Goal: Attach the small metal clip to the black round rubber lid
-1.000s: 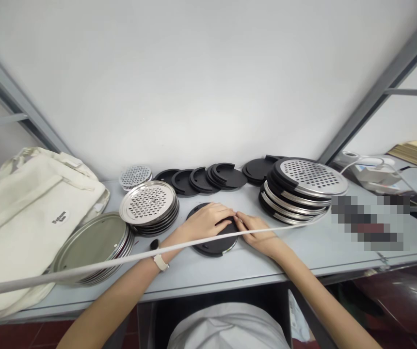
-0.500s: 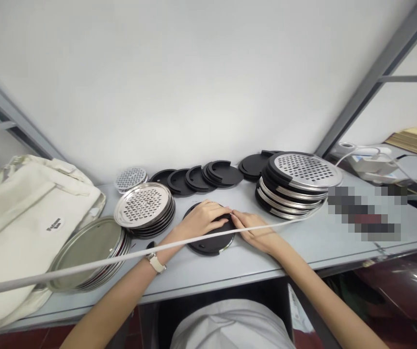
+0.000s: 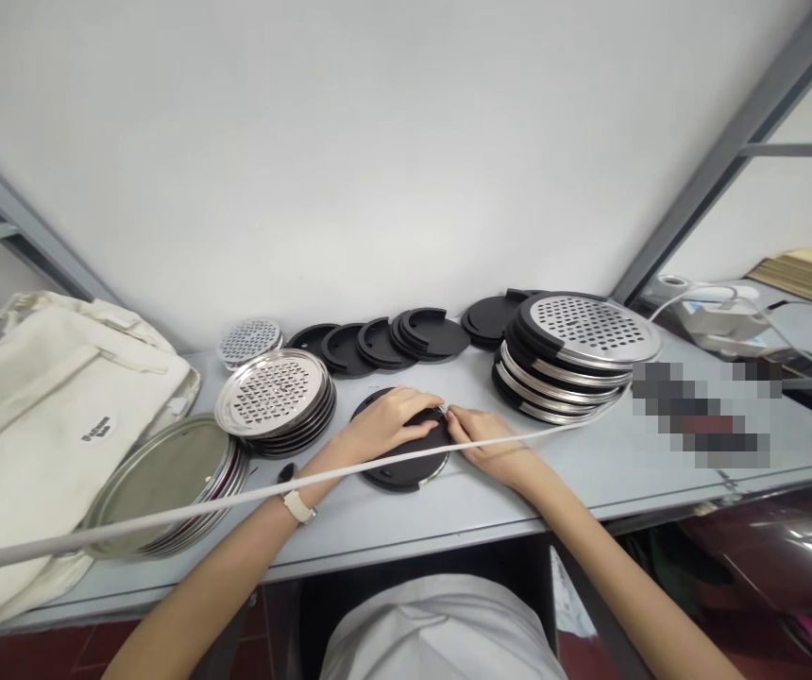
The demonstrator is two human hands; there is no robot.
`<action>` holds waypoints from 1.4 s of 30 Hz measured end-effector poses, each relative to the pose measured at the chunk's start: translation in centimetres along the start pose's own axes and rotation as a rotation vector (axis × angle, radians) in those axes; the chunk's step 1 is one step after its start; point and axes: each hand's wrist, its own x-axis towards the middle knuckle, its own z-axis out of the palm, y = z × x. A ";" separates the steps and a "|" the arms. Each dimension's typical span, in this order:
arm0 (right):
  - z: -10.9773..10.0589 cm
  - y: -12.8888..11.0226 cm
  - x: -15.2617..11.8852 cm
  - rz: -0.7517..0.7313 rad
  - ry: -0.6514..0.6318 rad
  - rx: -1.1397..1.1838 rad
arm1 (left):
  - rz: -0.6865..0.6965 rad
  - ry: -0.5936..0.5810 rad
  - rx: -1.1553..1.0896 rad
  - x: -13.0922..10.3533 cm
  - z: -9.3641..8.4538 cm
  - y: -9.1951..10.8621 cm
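Note:
A black round disc with a shiny strip at its lower right edge lies flat on the grey table. My left hand rests across its upper part, palm down, thumb and fingers apart. At the disc's right edge, my right hand has thumb and fingers pinched together; what they grip is too small to make out. The fingertips of both hands nearly meet there. Left of the disc stands a stack of black discs topped by a perforated metal plate. To the right rises a taller stack with a perforated metal top.
Black discs lie in an overlapping row near the wall. Plain round metal plates and a cream cloth bag are at the left. A white cord crosses the view in front of my hands. Boxes sit at the right.
The whole view has shifted slightly. My right fingertips are drawn closer together at the disc's edge, and my left hand stays on the disc.

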 end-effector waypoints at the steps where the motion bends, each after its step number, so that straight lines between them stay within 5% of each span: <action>1: 0.0 -0.1 0.0 0.003 -0.002 -0.003 | 0.002 0.005 -0.009 0.0 0.0 0.0; 22: 0.0 -0.6 -0.3 0.047 -0.032 -0.095 | 0.059 -0.034 -0.134 0.4 -0.2 0.1; 42: 0.3 -0.3 -0.4 -0.019 0.006 -0.035 | 0.061 -0.034 0.006 0.3 -0.3 0.4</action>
